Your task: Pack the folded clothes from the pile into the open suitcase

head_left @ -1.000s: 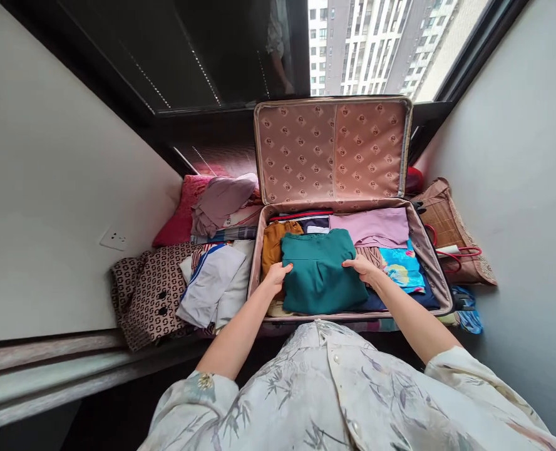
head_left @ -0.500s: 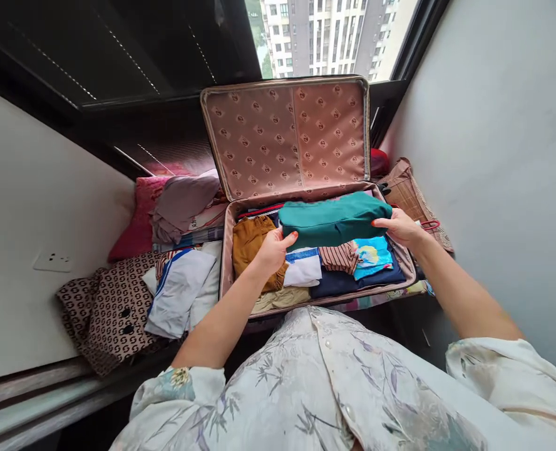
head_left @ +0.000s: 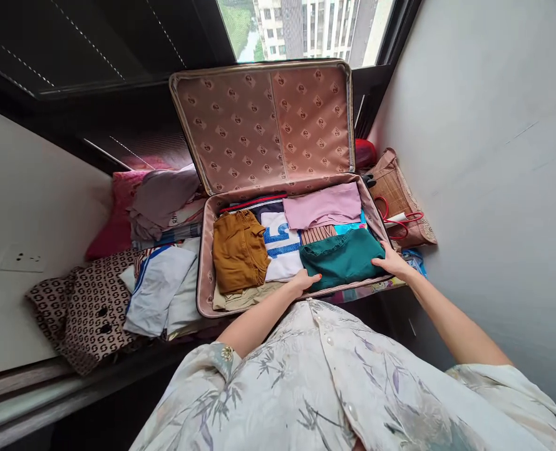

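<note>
An open suitcase [head_left: 203, 250] with a patterned pink lining lies on the window ledge, its lid up. A folded teal garment [head_left: 342, 258] rests in its near right corner. My left hand [head_left: 301, 280] grips the garment's left edge and my right hand [head_left: 391, 262] its right edge. Beside it lie a white and blue shirt [head_left: 280, 244], a mustard garment [head_left: 238, 249] and a folded pink garment [head_left: 324, 205].
Left of the suitcase sits a pile of clothes: a white piece [head_left: 158, 288], a brown patterned jacket [head_left: 83, 307], a mauve garment [head_left: 160, 197] and a red cushion [head_left: 113, 219]. A woven bag [head_left: 397, 200] with red handles stands at the right, against the wall.
Both hands lifted the teal garment from the middle of the suitcase, carried it right and set it down in the near right corner. The camera shifted right.
</note>
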Demonstrator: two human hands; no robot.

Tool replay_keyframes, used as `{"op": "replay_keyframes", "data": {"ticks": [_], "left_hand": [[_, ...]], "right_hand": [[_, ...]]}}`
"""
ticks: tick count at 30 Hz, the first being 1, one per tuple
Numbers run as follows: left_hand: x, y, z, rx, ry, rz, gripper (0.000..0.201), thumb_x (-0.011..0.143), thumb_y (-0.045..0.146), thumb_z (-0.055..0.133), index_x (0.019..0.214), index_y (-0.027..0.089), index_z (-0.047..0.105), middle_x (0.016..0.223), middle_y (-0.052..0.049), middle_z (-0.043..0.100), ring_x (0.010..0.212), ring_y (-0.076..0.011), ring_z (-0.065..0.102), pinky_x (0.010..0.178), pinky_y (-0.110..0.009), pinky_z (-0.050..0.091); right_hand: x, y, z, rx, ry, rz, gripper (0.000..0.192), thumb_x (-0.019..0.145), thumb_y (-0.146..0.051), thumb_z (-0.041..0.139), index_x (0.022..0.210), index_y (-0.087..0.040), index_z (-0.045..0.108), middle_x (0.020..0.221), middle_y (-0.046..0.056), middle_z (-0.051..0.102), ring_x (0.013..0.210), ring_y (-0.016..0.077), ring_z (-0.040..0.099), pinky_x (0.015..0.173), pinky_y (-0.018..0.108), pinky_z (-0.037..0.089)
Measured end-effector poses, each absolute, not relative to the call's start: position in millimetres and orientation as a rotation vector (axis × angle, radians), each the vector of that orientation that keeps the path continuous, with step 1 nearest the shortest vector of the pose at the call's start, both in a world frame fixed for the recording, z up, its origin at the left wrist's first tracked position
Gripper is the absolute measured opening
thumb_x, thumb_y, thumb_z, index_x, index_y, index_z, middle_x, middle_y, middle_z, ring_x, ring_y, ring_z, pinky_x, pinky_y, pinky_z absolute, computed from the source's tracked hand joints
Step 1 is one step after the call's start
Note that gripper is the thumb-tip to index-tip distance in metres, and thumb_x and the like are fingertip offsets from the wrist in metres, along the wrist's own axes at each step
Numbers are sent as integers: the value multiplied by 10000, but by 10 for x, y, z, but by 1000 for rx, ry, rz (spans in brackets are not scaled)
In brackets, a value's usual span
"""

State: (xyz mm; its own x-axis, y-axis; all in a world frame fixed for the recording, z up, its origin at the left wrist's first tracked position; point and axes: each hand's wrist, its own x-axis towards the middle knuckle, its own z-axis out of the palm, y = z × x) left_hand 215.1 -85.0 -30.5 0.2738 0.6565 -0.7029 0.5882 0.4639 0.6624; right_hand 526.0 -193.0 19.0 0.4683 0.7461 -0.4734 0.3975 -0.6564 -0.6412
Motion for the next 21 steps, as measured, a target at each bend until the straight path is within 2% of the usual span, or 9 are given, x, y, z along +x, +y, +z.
{"op": "replay_keyframes", "data": {"ticks": [2, 4, 7, 9, 11, 14, 16, 19, 21], "left_hand": [[2194, -834, -295, 1314, 1425, -53, 355, 650, 254, 898, 717, 199, 554, 791, -76, 680, 901, -306, 665, 791, -343, 521], [2223, -831, -255, 1389, 1427, -85, 314, 661, 216, 883, 755, 190, 584, 853, -104, 701, 988, -343, 674, 858, -361, 513], [2209, -871, -127, 1494, 1452, -49, 357, 726, 191, 837, 1036, 144, 667, 1061, -182, 718, 1154, -394, 646, 1009, -434, 468], [2182, -915, -14, 1753, 1469, 52, 554, 825, 219, 765, 1345, 143, 589, 1334, -239, 632, 1317, -405, 553, 1124, -504, 384], [2185, -936, 79, 2136, 1345, 147, 710, 882, 259, 725, 1536, 206, 456, 1573, -221, 449, 1475, -396, 389, 1214, -546, 267], [2306, -877, 81, 2543, 905, 93, 874, 829, 342, 813, 1601, 332, 405, 1727, -101, 219, 1592, -404, 111, 1271, -586, 109], [2444, -790, -34, 2627, 668, -51, 972, 762, 425, 876, 1606, 391, 395, 1757, -59, 113, 1595, -448, -9, 1253, -666, 25], [2631, -664, -303, 2605, 531, -259, 1090, 697, 532, 904, 1624, 413, 344, 1765, -83, 9, 1574, -509, -99, 1176, -783, -46], [2702, -611, -468, 2587, 509, -310, 1132, 682, 569, 899, 1635, 403, 311, 1761, -111, -31, 1562, -529, -131, 1135, -822, -66]], "right_hand": [[5244, -1977, 174, -2384, -1120, 934, 1005, 708, -196, 648, 1625, -81, 252, 1437, 228, 582, 1253, 332, 594, 1066, 395, 451], [5194, -2051, 191, -2506, -1247, 877, 1012, 763, -180, 613, 1659, -94, 149, 1315, 237, 648, 1163, 359, 643, 1034, 452, 462], [5038, -2150, 275, -2667, -1366, 742, 923, 870, -208, 576, 1674, -126, 130, 1230, 261, 658, 1115, 403, 647, 1005, 545, 458], [4914, -2170, 330, -2662, -1477, 523, 830, 919, -228, 556, 1671, -201, 204, 1392, 280, 556, 1239, 450, 562, 1046, 620, 411], [4824, -2137, 335, -2548, -1604, 392, 762, 940, -241, 559, 1649, -307, 286, 1591, 232, 373, 1350, 489, 444, 1077, 677, 368], [4819, -2000, 208, -2446, -1734, 597, 847, 877, -255, 698, 1617, -426, 323, 1711, 148, 176, 1381, 511, 402, 1043, 670, 427], [4890, -1886, 58, -2479, -1803, 825, 1009, 786, -240, 808, 1626, -443, 286, 1711, 173, 161, 1377, 511, 431, 1022, 625, 470], [5003, -1756, -168, -2564, -1817, 1080, 1199, 679, -183, 890, 1651, -408, 225, 1661, 256, 219, 1376, 528, 458, 1011, 587, 482], [5030, -1711, -273, -2614, -1754, 1122, 1294, 617, -148, 925, 1659, -393, 198, 1641, 301, 213, 1363, 546, 473, 997, 586, 483]]}}
